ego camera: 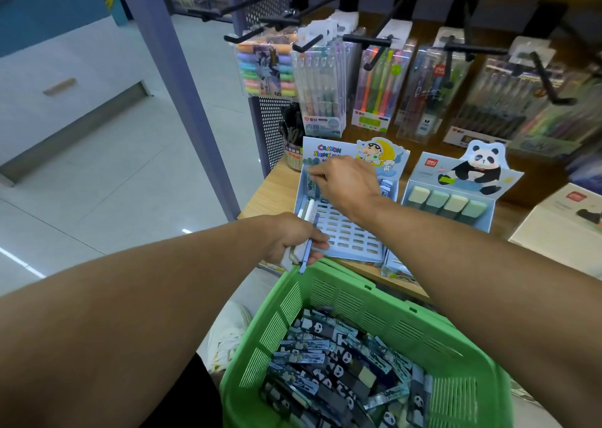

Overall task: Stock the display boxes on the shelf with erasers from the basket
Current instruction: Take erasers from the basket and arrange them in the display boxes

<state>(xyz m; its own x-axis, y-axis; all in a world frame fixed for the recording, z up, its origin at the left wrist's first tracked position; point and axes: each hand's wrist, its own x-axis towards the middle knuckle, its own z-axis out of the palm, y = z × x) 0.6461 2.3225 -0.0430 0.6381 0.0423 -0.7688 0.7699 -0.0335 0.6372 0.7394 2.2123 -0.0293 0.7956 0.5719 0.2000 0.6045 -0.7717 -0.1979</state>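
On the wooden shelf (273,193) at centre frame, the right hand (345,183) pinches a light, stiff eraser into the cartoon display box (345,232) while the left hand (293,235) grips spare erasers (308,229) by their long edges above the green basket (374,300).

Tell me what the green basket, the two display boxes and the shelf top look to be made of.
Green basket: moulded plastic, matt, with slotted vent walls.
Cartoon display box: apparently printed card, with a die-cut header and a pale slotted tray inside, probably plastic.
Panda display box: likewise printed card, slightly glossy.
Shelf top: light wood or wood-look laminate; grain lines show, but which cannot be told.
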